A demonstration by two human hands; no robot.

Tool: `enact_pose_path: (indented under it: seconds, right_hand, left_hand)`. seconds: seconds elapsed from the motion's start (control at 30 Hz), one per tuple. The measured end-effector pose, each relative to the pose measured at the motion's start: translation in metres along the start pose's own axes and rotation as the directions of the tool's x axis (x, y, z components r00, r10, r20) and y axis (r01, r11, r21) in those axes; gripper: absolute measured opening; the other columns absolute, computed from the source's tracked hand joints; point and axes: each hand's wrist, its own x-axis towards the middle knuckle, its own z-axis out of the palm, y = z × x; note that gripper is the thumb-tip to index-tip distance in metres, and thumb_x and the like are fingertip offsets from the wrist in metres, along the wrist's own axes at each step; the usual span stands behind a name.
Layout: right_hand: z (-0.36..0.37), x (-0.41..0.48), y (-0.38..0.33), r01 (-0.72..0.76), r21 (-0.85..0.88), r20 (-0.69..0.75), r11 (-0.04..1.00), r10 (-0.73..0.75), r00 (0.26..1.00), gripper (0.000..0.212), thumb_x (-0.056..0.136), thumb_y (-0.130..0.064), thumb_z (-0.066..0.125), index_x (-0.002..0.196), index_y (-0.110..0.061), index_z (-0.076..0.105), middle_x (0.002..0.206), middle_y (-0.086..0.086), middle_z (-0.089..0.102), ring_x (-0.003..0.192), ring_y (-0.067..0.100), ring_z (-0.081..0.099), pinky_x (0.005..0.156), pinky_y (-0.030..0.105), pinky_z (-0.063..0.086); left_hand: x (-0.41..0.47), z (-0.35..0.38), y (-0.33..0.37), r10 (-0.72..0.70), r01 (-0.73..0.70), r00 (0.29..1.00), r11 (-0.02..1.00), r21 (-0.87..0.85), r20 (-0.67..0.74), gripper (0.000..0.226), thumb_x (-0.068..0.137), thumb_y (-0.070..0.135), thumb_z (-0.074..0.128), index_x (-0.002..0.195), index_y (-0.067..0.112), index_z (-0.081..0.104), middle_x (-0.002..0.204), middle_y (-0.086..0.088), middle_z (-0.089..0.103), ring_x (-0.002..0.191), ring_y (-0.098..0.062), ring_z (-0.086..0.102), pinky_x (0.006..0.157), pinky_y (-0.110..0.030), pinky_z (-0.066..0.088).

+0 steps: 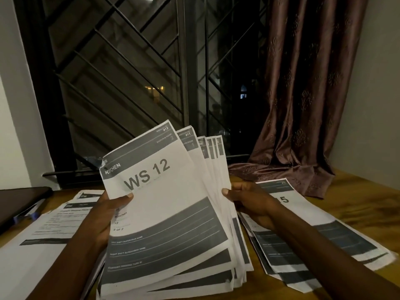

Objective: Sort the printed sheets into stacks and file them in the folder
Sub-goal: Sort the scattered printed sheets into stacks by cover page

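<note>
I hold a fanned bundle of printed sheets [171, 208] upright over the table, its front page reading "KITCHEN" and "WS 12". My left hand [108, 213] grips the bundle's left edge, thumb across the front page. My right hand [249, 202] pinches the right edges of the fanned sheets behind. A stack of similar sheets [313, 230] lies on the table to the right, a "5" showing on its top page. Another spread of printed sheets [49, 230] lies at the left. A dark folder [19, 204] rests at the far left edge.
The wooden table [368, 202] stands against a barred window [138, 72], dark outside. A brown curtain [303, 105] hangs at the right and its hem drapes onto the table's back right. White walls close both sides.
</note>
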Motion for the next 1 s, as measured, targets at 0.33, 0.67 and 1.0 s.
enact_pose_path:
  seconds: [0.33,0.67,1.0]
  right_hand:
    - [-0.05,-0.008,-0.006,-0.03,0.084,-0.231,0.996,0.048,0.972,0.034,0.082,-0.018,0.071,0.11,-0.001,0.064,0.101,0.013,0.072,0.091,0.027,0.07,0.077,0.034,0.058]
    - [-0.151,-0.023,-0.006,-0.492,-0.832,-0.449,0.256,0.211,0.868,0.058,0.096,-0.046,0.045,0.139,-0.007,0.038,0.141,0.009,0.045,0.126,0.02,0.046,0.101,0.025,0.038]
    - [-0.127,-0.014,0.009,-0.341,-0.817,-0.407,0.465,-0.044,0.912,0.051,0.084,-0.03,0.07,0.126,-0.009,0.052,0.124,0.013,0.058,0.105,0.023,0.057,0.086,0.03,0.049]
  left_hand:
    - [0.0,-0.005,0.003,-0.107,0.106,0.994,0.994,0.03,0.032,0.05,0.077,0.014,0.068,0.125,0.006,0.053,0.099,-0.016,0.074,0.071,-0.036,0.07,0.061,-0.042,0.057]
    - [-0.008,0.004,0.005,-0.064,0.065,0.997,0.998,-0.026,0.039,0.015,0.097,0.008,0.045,0.105,0.013,0.058,0.076,-0.008,0.075,0.055,-0.024,0.071,0.041,-0.032,0.055]
    - [-0.007,0.003,0.011,-0.162,0.164,0.984,0.986,-0.026,0.069,0.013,0.096,0.012,0.045,0.099,0.009,0.058,0.074,-0.012,0.073,0.047,-0.025,0.066,0.042,-0.029,0.053]
